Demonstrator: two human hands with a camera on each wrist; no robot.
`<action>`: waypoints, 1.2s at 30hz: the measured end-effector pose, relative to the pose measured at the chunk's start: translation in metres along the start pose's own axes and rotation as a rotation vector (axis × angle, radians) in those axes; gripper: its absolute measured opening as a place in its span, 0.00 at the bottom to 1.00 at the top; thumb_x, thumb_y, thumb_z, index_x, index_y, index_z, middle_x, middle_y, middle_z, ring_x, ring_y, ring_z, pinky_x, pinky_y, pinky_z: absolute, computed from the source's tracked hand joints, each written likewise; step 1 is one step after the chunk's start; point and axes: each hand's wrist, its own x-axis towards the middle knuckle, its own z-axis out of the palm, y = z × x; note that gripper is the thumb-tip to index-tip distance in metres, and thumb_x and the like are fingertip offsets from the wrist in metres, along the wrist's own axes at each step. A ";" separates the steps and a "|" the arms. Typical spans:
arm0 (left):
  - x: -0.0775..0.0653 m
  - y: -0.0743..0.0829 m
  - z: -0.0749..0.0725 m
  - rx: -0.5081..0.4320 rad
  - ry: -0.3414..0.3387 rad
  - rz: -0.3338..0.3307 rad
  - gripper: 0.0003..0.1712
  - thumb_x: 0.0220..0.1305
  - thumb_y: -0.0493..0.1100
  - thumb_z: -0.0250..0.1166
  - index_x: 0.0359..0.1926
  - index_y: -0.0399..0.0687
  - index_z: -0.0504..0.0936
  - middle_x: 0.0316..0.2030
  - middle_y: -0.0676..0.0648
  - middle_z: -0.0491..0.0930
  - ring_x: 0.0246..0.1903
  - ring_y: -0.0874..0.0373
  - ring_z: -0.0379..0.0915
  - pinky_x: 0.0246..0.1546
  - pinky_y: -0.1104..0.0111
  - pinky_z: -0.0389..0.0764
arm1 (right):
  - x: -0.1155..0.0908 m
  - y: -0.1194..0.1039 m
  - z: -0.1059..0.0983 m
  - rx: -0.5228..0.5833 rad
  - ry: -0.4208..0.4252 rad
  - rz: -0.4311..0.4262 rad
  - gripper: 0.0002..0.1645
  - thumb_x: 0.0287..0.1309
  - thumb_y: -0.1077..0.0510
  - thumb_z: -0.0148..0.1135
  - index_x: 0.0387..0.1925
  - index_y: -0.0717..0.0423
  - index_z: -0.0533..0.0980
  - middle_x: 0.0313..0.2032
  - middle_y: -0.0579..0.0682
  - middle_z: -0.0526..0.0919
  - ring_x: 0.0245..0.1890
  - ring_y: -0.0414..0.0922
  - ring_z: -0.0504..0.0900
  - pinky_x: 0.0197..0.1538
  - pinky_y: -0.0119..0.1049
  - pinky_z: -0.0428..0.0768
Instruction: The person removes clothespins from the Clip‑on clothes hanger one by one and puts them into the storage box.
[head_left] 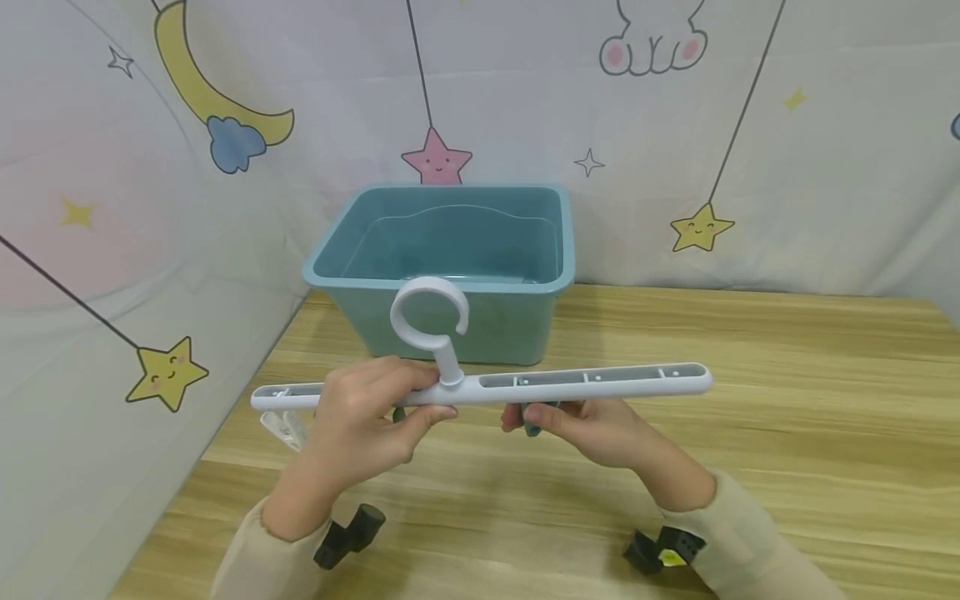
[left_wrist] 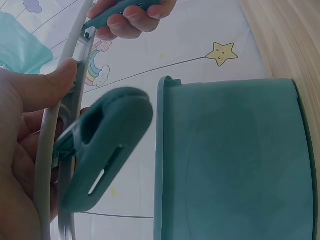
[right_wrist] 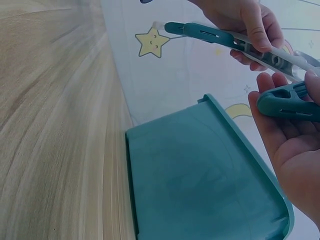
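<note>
A white clip hanger (head_left: 600, 385) with a round hook (head_left: 399, 315) is held level above the table. My left hand (head_left: 356, 421) grips its bar just left of the hook, thumb and fingers on either side. Beneath the bar, my right hand (head_left: 600, 433) pinches a teal clip (right_wrist: 290, 104) between thumb and fingers. Another teal clip (left_wrist: 112, 145) hangs from the bar beside my left hand. A white clip (head_left: 285, 429) hangs near the left end. Whether the pinched clip is attached to the bar is hard to tell.
A teal plastic bin (head_left: 442, 329) stands behind the hanger, against a white cloth backdrop (head_left: 510, 108) printed with stars and a moon. Wood-grain table (head_left: 787, 433) extends to the right. Black wrist-worn devices (head_left: 348, 536) sit at both cuffs.
</note>
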 end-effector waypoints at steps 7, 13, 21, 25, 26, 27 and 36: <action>0.000 0.001 0.000 -0.014 -0.006 -0.005 0.17 0.63 0.53 0.66 0.30 0.43 0.83 0.26 0.48 0.85 0.19 0.64 0.70 0.18 0.76 0.69 | -0.001 -0.001 0.001 -0.061 0.038 0.007 0.18 0.70 0.58 0.51 0.45 0.73 0.75 0.36 0.62 0.82 0.43 0.38 0.82 0.46 0.34 0.79; 0.001 0.002 0.001 -0.013 0.009 -0.001 0.18 0.63 0.53 0.65 0.30 0.42 0.83 0.26 0.47 0.84 0.18 0.64 0.70 0.18 0.75 0.70 | -0.002 -0.002 0.006 -0.114 0.147 -0.007 0.14 0.68 0.60 0.55 0.42 0.70 0.77 0.33 0.61 0.83 0.39 0.39 0.83 0.43 0.33 0.80; 0.001 0.002 0.002 -0.001 0.021 0.005 0.18 0.63 0.53 0.65 0.30 0.42 0.83 0.25 0.48 0.84 0.18 0.64 0.69 0.17 0.75 0.68 | -0.002 0.000 0.011 -0.243 0.289 -0.024 0.09 0.63 0.61 0.60 0.39 0.66 0.78 0.29 0.57 0.84 0.34 0.37 0.83 0.38 0.32 0.81; 0.002 0.003 0.002 0.005 0.026 0.006 0.17 0.63 0.53 0.65 0.30 0.43 0.83 0.25 0.49 0.84 0.17 0.64 0.68 0.17 0.75 0.68 | -0.001 0.002 0.011 -0.237 0.309 -0.066 0.10 0.63 0.61 0.61 0.38 0.67 0.77 0.28 0.59 0.83 0.33 0.35 0.83 0.34 0.32 0.82; 0.002 0.003 0.002 0.005 0.029 0.008 0.17 0.63 0.53 0.66 0.30 0.43 0.83 0.25 0.49 0.84 0.17 0.64 0.68 0.17 0.75 0.67 | -0.001 0.003 0.011 -0.235 0.314 -0.076 0.10 0.63 0.61 0.61 0.37 0.68 0.77 0.28 0.59 0.83 0.33 0.35 0.83 0.34 0.32 0.82; 0.002 0.003 0.003 0.007 0.030 0.008 0.17 0.63 0.53 0.65 0.30 0.43 0.83 0.25 0.49 0.84 0.17 0.64 0.68 0.17 0.75 0.67 | -0.001 0.003 0.011 -0.231 0.320 -0.087 0.11 0.62 0.61 0.61 0.37 0.69 0.76 0.28 0.59 0.83 0.33 0.35 0.83 0.34 0.32 0.82; 0.000 0.003 0.007 0.011 0.024 -0.008 0.18 0.64 0.53 0.65 0.30 0.42 0.83 0.25 0.48 0.84 0.18 0.63 0.70 0.18 0.75 0.69 | 0.000 0.006 0.017 -0.290 0.421 -0.107 0.07 0.61 0.63 0.62 0.36 0.65 0.76 0.27 0.57 0.82 0.32 0.35 0.82 0.31 0.29 0.79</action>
